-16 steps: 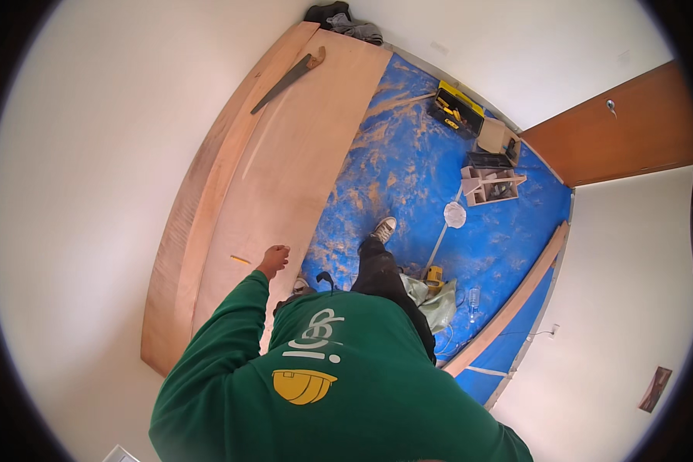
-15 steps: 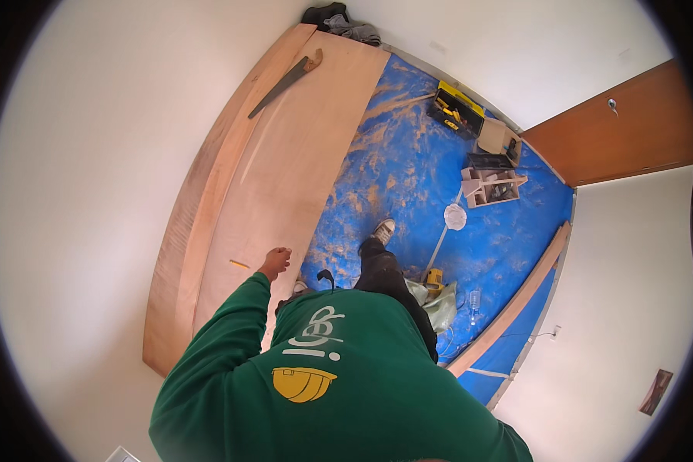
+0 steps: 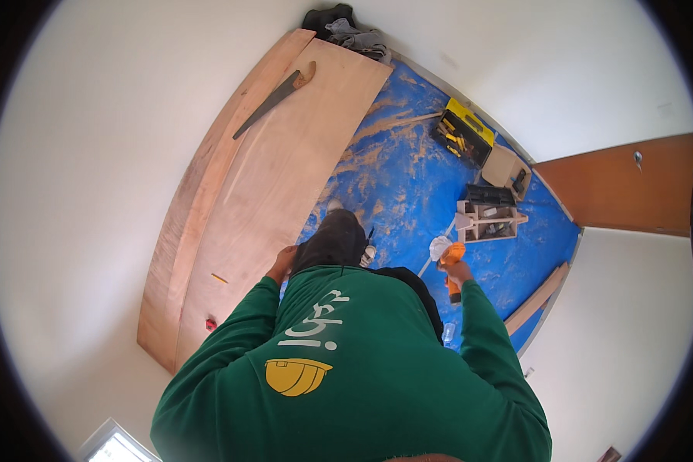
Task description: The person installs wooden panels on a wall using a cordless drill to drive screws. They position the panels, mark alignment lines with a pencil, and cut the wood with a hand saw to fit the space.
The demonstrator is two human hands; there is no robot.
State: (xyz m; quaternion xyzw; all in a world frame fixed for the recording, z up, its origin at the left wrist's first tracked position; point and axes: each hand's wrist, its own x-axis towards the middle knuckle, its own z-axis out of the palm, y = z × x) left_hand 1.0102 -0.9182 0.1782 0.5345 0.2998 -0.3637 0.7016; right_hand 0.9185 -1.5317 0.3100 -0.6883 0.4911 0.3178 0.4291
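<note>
The right hand [image 3: 458,272] grips an orange power tool [image 3: 454,252] above the dust-strewn blue floor sheet [image 3: 393,169]; the left hand [image 3: 283,260] is beside the dark-trousered leg [image 3: 331,240], its grip impossible to tell; 1 handsaw [image 3: 269,106] lies on pale boards [image 3: 285,154]; white walls [image 3: 77,192] meet 1 brown door [image 3: 620,189].

The orange tool [image 3: 455,252] in the right hand [image 3: 460,272] looks like plastic. The saw [image 3: 277,98] joins a dull metal blade [image 3: 262,112] to a wooden handle [image 3: 308,75], on a smooth, matt wooden board [image 3: 262,181]. Blue plastic-looking sheeting [image 3: 412,181] is creased and dusty. The brown door [image 3: 608,185] looks like smooth wood; the sweatshirt [image 3: 393,369], matt cloth.
</note>
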